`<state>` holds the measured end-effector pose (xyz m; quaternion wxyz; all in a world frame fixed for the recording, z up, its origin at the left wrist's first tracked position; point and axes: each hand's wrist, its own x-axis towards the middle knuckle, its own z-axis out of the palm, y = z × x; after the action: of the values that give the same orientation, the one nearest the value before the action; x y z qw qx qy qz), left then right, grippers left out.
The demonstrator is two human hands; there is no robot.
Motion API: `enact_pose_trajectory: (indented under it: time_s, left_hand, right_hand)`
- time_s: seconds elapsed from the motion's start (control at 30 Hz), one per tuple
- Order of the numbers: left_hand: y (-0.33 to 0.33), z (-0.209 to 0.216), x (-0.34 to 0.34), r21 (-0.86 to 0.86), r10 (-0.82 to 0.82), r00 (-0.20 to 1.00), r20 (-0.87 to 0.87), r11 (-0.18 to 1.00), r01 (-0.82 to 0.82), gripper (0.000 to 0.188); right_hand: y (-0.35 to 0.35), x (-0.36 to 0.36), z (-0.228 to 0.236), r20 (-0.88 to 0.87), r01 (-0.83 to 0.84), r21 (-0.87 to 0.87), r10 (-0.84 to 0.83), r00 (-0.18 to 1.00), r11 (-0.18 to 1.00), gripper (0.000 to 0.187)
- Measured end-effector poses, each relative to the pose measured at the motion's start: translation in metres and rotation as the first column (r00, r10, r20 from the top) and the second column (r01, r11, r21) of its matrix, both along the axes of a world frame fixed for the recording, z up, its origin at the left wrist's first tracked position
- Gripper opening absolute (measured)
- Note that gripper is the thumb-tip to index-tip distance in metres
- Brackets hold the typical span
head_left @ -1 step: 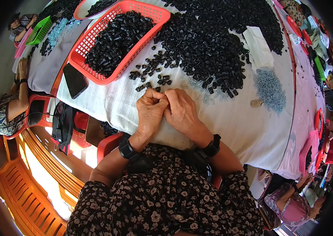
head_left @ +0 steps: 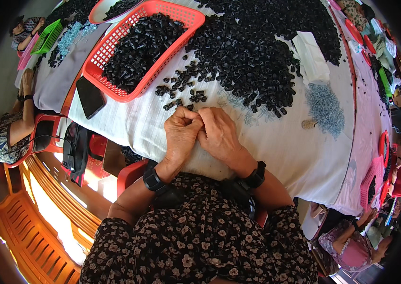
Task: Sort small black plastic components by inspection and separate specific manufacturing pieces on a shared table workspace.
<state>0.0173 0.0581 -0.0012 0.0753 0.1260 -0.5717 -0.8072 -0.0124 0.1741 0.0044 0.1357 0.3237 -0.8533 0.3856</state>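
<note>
My left hand (head_left: 180,134) and my right hand (head_left: 220,135) meet over the near part of the white-covered table. Thumbs and fingertips are pinched together where the hands touch, and whatever lies between them is hidden. Just beyond my fingertips sit several loose small black plastic caps (head_left: 198,96). A large heap of the same black parts (head_left: 257,61) spreads farther back. Small clear bluish pieces (head_left: 260,116) lie at that heap's near edge, and a denser pile of clear pieces (head_left: 326,111) is to the right.
A red plastic basket (head_left: 136,92) full of black parts stands at the left, beside a dark phone (head_left: 90,97). A white packet (head_left: 311,59) lies right of the heap. An orange chair (head_left: 37,236) is at lower left. Other people sit around neighbouring tables.
</note>
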Motion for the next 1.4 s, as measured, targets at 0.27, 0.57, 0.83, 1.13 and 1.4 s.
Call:
enact_pose_trajectory:
  time_s: [0.27, 0.57, 0.83, 1.13, 1.4]
  left_hand:
    - [-0.009, 0.008, -0.003, -0.039, -0.161, 0.986, 0.048, 0.986, 0.163, 0.009]
    - [-0.014, 0.010, 0.004, 0.011, -0.236, 0.966, 0.109, 0.972, 0.236, 0.009]
    - [-0.030, 0.026, 0.002, -0.090, -0.194, 0.980, 0.047, 0.976, 0.198, 0.014]
    - [-0.104, 0.072, -0.033, -0.451, 0.052, 0.967, -0.248, 0.878, -0.163, 0.020]
    - [-0.144, 0.068, -0.080, -0.806, 0.147, 0.927, -0.344, 0.460, -0.372, 0.021]
  right_hand:
    - [0.000, -0.008, 0.003, -0.225, -0.025, -0.053, 0.012, 0.974, 0.998, 0.025]
    - [0.000, -0.002, -0.001, -0.275, -0.084, -0.033, 0.072, 0.959, 0.996, 0.025]
    - [-0.003, -0.005, 0.011, -0.090, -0.110, -0.167, 0.096, 0.991, 0.980, 0.027]
    - [0.045, -0.041, 0.011, -0.019, 0.103, 0.026, -0.102, 0.995, 0.994, 0.010]
    - [0.035, -0.037, 0.002, -0.117, 0.152, 0.198, -0.131, 0.985, 0.968, 0.016]
